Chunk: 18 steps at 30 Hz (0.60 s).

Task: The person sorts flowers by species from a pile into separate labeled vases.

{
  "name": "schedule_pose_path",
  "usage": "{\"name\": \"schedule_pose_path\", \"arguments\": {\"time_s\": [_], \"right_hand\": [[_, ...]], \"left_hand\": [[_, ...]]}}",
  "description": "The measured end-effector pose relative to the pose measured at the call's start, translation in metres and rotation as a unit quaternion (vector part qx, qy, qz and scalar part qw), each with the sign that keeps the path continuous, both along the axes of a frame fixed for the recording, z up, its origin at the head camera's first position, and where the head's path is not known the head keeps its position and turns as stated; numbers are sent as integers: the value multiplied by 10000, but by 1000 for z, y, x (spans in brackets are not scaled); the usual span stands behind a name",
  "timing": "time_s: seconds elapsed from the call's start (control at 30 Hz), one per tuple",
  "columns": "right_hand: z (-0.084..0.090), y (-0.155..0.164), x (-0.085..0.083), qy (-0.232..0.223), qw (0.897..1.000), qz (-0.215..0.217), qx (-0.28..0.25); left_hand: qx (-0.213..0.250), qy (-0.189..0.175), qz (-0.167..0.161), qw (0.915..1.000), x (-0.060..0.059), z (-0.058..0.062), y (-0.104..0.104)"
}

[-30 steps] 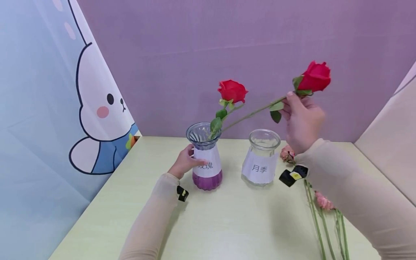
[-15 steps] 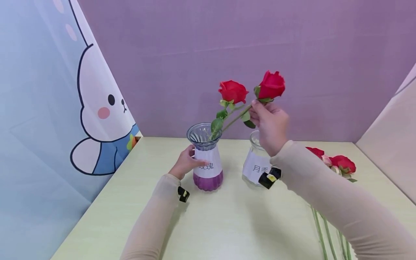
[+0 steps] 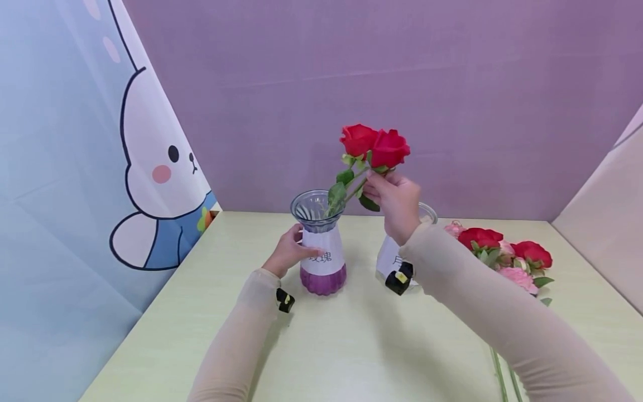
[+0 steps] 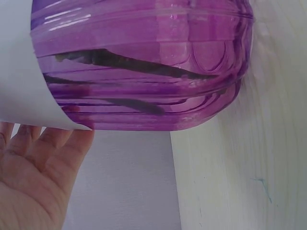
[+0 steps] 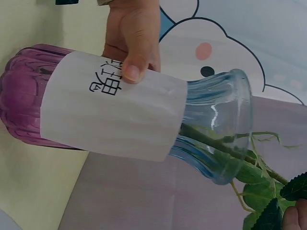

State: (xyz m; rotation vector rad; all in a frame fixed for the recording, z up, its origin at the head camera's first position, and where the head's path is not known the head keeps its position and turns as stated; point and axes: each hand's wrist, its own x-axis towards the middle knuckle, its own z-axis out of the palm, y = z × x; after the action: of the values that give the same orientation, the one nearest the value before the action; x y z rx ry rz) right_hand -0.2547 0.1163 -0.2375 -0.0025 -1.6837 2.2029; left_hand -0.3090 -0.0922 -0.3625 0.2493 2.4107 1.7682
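Observation:
My left hand (image 3: 290,252) grips a glass vase (image 3: 324,282) with a blue flared neck, purple base and white paper label (image 5: 120,112). The thumb lies on the label in the right wrist view. With my right hand (image 3: 400,205) I pinch a red rose (image 3: 390,149) just under its bloom. Its stem slants down to the vase mouth. Another red rose (image 3: 358,139) stands in the vase, its bloom beside the held one. In the left wrist view, dark stem ends (image 4: 124,62) show through the purple glass. At the right wrist view's corner, leaves (image 5: 268,215) partly meet my fingertips.
A clear glass vase (image 3: 388,258) with a paper label stands to the right, partly behind my right wrist. Farther right lie red roses (image 3: 481,238) and pink flowers (image 3: 518,278) on the pale table (image 3: 331,357). A purple backdrop (image 3: 281,111) rises behind.
My right hand has moved left and slightly down with the rose, bringing its bloom against the other one and its stem steeper. My left hand stays on the vase.

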Motion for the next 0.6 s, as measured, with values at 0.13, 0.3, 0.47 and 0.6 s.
{"name": "schedule_pose_path", "arguments": {"time_s": [0.13,0.3,0.47,0.6], "right_hand": [[-5,-4,-3,-91,9999,80,118],[-12,-8,-6,-89,9995,172,252],[-14,-9,-8,-25,9996,180,237],[-14,-7,-6,-25,9991,260,328]], "left_hand": [[-18,16,-9,10000,-1,-1,0],[-37,24,-17,10000,-1,-2,0],[-19,9,-45,10000,-1,-2,-1],[-1,13,-68,10000,-1,-2,0]]}}
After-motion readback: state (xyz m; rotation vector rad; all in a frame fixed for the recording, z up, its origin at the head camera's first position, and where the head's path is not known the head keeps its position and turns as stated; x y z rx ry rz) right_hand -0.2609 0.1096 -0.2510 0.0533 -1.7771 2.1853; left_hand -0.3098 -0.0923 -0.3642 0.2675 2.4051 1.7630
